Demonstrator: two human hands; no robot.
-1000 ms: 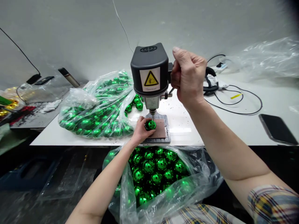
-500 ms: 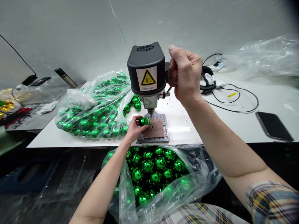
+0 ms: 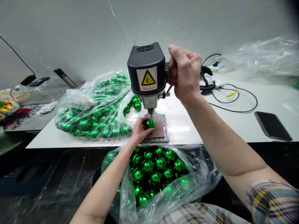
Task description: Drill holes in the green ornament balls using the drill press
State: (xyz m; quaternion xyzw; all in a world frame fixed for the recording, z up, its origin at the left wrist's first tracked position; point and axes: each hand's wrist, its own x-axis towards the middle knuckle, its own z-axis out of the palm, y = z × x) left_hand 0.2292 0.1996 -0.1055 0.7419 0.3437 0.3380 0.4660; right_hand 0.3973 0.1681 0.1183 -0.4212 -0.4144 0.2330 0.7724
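My left hand grips a shiny green ball between thumb and fingers. The ball is over the brown board on the base of a small black drill press, right under the drill bit. Whether the bit touches the ball I cannot tell. My right hand is closed in a fist at the press's right side, around its feed lever; most of the grip is hidden by the fingers. A warning label shows on the motor housing.
An open plastic bag of green balls sits below the table's front edge. Another clear bag of green balls lies left of the press. To the right are a phone, a black cable and a headset-like black strap.
My left hand has moved right with the green ball, from the board's left edge to beneath the drill bit. My right hand has stayed at the lever.
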